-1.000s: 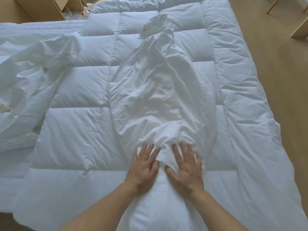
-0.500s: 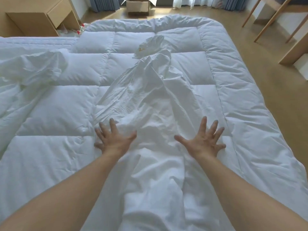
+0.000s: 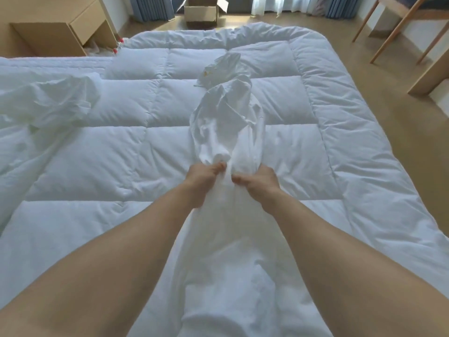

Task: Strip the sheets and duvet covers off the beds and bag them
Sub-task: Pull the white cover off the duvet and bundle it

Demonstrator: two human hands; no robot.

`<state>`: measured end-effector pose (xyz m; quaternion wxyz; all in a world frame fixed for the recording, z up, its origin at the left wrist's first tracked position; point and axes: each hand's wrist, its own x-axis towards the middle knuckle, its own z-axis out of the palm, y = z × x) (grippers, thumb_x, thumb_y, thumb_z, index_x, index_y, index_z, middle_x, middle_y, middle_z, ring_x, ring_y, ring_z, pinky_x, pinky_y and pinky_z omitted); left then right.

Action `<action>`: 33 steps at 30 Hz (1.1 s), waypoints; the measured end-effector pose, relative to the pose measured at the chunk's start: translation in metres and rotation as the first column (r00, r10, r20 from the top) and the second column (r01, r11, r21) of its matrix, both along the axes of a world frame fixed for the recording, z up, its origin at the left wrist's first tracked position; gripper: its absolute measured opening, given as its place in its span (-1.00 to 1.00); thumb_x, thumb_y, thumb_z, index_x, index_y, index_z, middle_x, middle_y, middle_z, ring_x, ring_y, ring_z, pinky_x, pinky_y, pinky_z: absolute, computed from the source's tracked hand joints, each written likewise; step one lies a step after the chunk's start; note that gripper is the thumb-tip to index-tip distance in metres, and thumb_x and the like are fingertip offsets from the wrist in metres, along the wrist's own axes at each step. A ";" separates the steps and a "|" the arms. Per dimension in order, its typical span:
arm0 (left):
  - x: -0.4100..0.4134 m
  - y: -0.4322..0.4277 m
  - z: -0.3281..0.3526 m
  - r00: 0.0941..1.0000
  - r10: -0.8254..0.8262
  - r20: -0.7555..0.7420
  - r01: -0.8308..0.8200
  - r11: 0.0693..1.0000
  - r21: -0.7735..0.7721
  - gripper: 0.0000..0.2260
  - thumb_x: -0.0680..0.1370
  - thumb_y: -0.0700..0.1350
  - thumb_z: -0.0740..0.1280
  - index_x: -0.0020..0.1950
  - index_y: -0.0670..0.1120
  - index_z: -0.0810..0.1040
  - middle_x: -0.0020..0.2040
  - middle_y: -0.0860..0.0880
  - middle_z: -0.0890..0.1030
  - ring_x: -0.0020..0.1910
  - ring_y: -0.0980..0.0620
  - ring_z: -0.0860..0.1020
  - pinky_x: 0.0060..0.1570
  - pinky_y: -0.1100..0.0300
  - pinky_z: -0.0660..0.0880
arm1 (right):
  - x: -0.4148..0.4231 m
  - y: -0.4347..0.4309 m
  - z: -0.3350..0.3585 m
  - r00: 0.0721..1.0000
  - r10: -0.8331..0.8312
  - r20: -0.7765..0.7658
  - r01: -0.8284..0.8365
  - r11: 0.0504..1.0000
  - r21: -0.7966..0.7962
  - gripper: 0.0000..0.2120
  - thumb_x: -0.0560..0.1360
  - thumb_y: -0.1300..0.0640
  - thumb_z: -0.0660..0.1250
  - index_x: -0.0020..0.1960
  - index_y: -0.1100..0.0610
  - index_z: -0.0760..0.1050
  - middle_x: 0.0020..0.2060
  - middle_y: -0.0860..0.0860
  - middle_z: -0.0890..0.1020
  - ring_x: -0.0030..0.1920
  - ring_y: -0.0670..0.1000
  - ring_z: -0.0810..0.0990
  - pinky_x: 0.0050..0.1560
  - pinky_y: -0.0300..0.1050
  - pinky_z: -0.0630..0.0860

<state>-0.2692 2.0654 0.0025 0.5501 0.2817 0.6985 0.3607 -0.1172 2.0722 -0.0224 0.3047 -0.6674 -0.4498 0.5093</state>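
Presently held: duvet cover (image 3: 228,122), white, bunched into one long rope-like roll.
Position: on top of the quilted duvet (image 3: 109,152), along its middle, reaching from the near edge toward the far edge.
Long axis: runs straight away from the person; the loose end lies beyond the fingers, and the gathered part trails back between the forearms to the near edge.
Left hand (image 3: 201,178): fingers (image 3: 218,166) curled into the left flank of the bunch, gripping cloth.
Right hand (image 3: 257,183): fingertips (image 3: 237,178) curled into the right flank, gripping cloth; level with the left, neither nearer.
Far end: small crumpled piece (image 3: 218,66) touching the tip of the bunch; possibly a pillowcase, too creased to tell.
Left edge: second heap of linen (image 3: 48,103), well apart.
Step judged: gathering; the next pull wants both hands drawing toward the near edge.
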 end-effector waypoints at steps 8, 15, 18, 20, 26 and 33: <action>-0.005 -0.065 0.130 0.989 0.148 0.009 -0.148 0.977 0.152 -0.65 0.48 0.12 0.45 0.07 -0.13 0.62 -0.03 -0.05 0.67 -0.04 -0.08 0.64 0.00 0.06 0.60 | 0.021 -0.064 0.123 0.974 -0.185 -0.131 0.206 0.962 0.178 -0.74 0.33 0.05 0.58 -0.05 0.08 0.61 -0.14 0.02 0.70 -0.12 0.07 0.70 -0.06 0.05 0.67; 0.007 -0.201 0.218 0.988 0.085 0.131 -0.115 0.963 0.243 -0.54 0.28 0.28 0.48 -0.07 -0.07 0.71 -0.11 -0.01 0.67 -0.07 -0.06 0.64 0.08 -0.05 0.57 | 0.043 -0.213 0.221 0.918 -0.212 -0.334 0.321 0.893 0.315 -0.73 0.31 0.01 0.63 -0.14 0.03 0.58 -0.27 -0.12 0.67 -0.29 -0.14 0.65 -0.30 -0.24 0.57; -0.001 -0.283 0.222 0.973 0.054 0.223 -0.101 0.975 0.201 -0.62 0.25 0.31 0.44 -0.22 0.02 0.75 -0.15 0.02 0.72 -0.14 -0.02 0.69 -0.06 0.01 0.60 | 0.059 -0.294 0.224 0.888 -0.251 -0.384 0.371 0.886 0.279 -0.56 0.28 -0.19 0.58 -0.40 0.05 0.41 -0.44 -0.09 0.48 -0.40 -0.05 0.47 -0.35 -0.17 0.42; -0.008 -0.340 0.203 0.988 0.087 0.128 -0.107 0.980 0.166 -0.58 0.24 0.31 0.42 -0.32 -0.05 0.65 -0.27 0.01 0.63 -0.31 -0.01 0.58 -0.22 0.06 0.50 | 0.069 -0.347 0.205 0.883 -0.332 -0.332 0.412 0.886 0.211 -0.34 0.25 -0.32 0.53 -0.40 0.17 0.25 -0.40 0.05 0.34 -0.35 0.03 0.32 -0.31 -0.10 0.30; -0.027 -0.458 0.094 0.969 -0.051 -0.241 0.032 0.996 -0.080 -0.55 0.48 -0.14 0.37 -0.49 0.00 0.18 -0.50 0.05 0.18 -0.45 -0.01 0.16 -0.34 0.10 0.10 | 0.079 -0.465 0.105 0.943 -0.313 0.111 0.330 0.918 -0.219 -0.63 0.44 -0.07 0.51 -0.09 0.23 0.54 -0.19 0.10 0.65 -0.24 0.10 0.61 -0.28 0.02 0.51; -0.019 -0.424 0.097 0.684 -0.172 -0.709 0.252 0.968 0.009 -0.57 0.45 -0.12 0.37 0.32 -0.10 0.47 0.37 -0.12 0.42 0.38 -0.16 0.34 0.35 -0.05 0.30 | 0.064 -0.442 0.118 0.849 -0.222 0.479 0.167 0.974 0.155 -0.26 0.46 0.01 0.39 0.56 0.08 0.19 0.42 0.12 0.37 0.38 0.15 0.36 0.32 0.14 0.33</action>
